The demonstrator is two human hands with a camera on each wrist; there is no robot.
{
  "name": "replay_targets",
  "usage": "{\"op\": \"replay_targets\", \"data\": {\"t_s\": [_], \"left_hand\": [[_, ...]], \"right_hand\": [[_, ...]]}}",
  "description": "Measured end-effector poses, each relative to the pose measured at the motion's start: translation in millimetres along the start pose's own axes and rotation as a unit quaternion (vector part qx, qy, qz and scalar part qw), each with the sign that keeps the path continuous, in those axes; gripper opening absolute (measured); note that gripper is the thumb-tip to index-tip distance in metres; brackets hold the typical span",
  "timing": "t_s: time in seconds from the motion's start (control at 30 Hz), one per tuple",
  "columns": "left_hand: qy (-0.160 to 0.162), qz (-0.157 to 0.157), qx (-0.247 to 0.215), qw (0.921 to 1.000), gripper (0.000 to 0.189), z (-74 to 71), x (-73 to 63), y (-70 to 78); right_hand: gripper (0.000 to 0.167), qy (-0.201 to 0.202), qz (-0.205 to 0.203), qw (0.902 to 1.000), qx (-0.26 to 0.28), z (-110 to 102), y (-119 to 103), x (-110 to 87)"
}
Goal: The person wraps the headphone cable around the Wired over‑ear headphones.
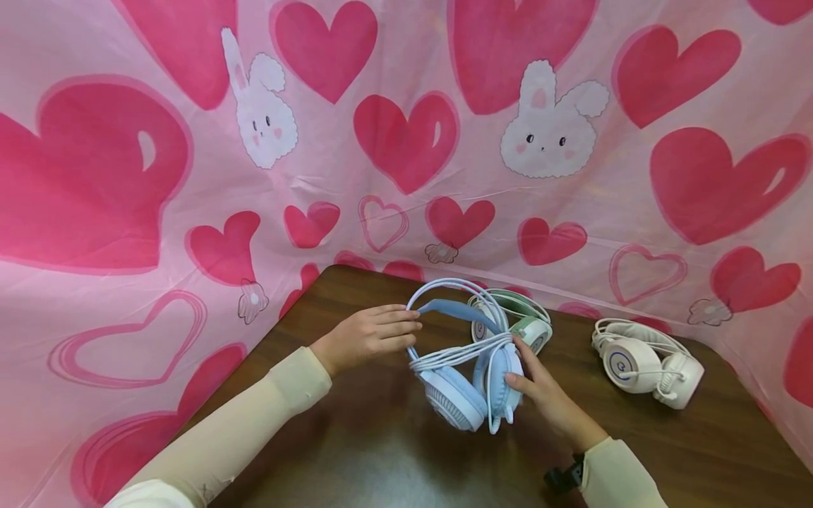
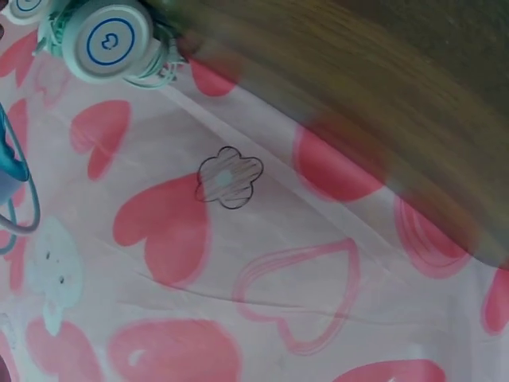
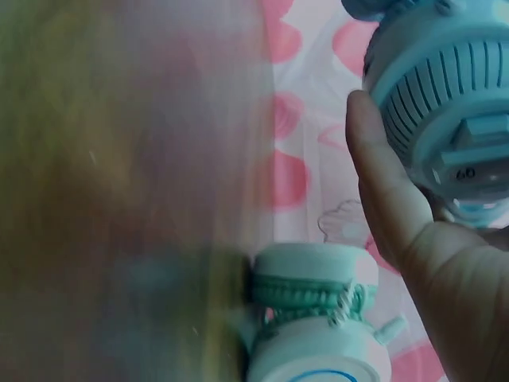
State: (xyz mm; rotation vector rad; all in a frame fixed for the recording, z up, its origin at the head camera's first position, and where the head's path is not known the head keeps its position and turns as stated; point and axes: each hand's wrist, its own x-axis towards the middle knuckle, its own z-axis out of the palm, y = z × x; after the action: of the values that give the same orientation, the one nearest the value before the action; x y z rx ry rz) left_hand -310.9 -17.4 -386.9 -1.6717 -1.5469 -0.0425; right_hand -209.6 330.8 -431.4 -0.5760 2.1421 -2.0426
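Note:
Light-blue headphones [image 1: 453, 398] are held up in front of me, tilted, with their pale cable wound across the frame below the headband. My left hand [image 1: 371, 331] grips the left side of the headband with extended fingers, its thumb hidden behind. My right hand [image 1: 549, 398] holds the right ear cup, thumb on the near side. In the right wrist view, the thumb [image 3: 370, 143] lies along the ribbed shell of that ear cup [image 3: 445, 87]. At the left edge of the left wrist view, a blue piece of the headphones [image 2: 9, 171] shows.
Green-and-white headphones [image 1: 535, 330] stand on the dark wooden table [image 1: 356, 437] behind the blue pair, partly covered by it. White headphones [image 1: 635, 363] with a wound cable lie at the table's right. Pink heart-patterned cloth [image 1: 464, 166] hangs along the table's back and sides.

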Motion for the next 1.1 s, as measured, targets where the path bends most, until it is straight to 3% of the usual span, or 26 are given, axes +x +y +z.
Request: {"op": "replay_targets", "data": {"t_s": [0.17, 0.33, 0.47, 0.57, 0.67, 0.73, 0.8, 0.87, 0.97, 1.1], "left_hand": [[-0.023, -0.068, -0.023, 0.9971, 0.043, 2.6, -3.7, 0.8], [-0.048, -0.13, -0.046, 0.9892, 0.052, 4.1, -5.6, 2.6], [-0.023, -0.178, -0.058, 0.9821, 0.056, 6.2, -6.2, 6.3], [0.009, -0.229, -0.071, 0.9708, 0.055, 6.5, -3.6, 11.3], [0.016, -0.294, -0.088, 0.9516, 0.052, 6.5, -0.5, 17.0], [0.007, -0.346, -0.106, 0.9323, 0.053, 7.2, 0.9, 20.8], [-0.005, -0.407, -0.128, 0.9042, 0.057, 7.5, 1.2, 24.6], [-0.018, -0.468, -0.16, 0.8688, 0.062, 7.2, 0.4, 27.9], [-0.032, -0.547, -0.212, 0.8092, 0.068, 7.8, -1.9, 30.5], [-0.039, -0.608, -0.303, 0.733, 0.071, 12.1, -5.6, 32.7]], "right_hand": [[0.059, 0.016, -0.016, 0.9972, 0.071, 11, 4, 0.8], [0.045, 0.045, -0.021, 0.9946, 0.091, 18, 5, 4.4], [0.049, 0.075, -0.007, 0.9919, 0.102, 23, 5, 7.9], [0.051, 0.1, -0.001, 0.9889, 0.109, 26, 4, 11.3], [0.054, 0.126, 0.001, 0.985, 0.117, 30, 2, 16.4], [0.057, 0.139, 0.003, 0.9828, 0.121, 33, 1, 19.9], [0.06, 0.147, 0.009, 0.9811, 0.125, 36, -1, 24.2], [0.061, 0.153, 0.013, 0.9804, 0.124, 39, -1, 28.5], [0.061, 0.159, 0.017, 0.98, 0.119, 42, -1, 35.4], [0.064, 0.166, 0.027, 0.9796, 0.11, 46, 1, 43.9]]}}
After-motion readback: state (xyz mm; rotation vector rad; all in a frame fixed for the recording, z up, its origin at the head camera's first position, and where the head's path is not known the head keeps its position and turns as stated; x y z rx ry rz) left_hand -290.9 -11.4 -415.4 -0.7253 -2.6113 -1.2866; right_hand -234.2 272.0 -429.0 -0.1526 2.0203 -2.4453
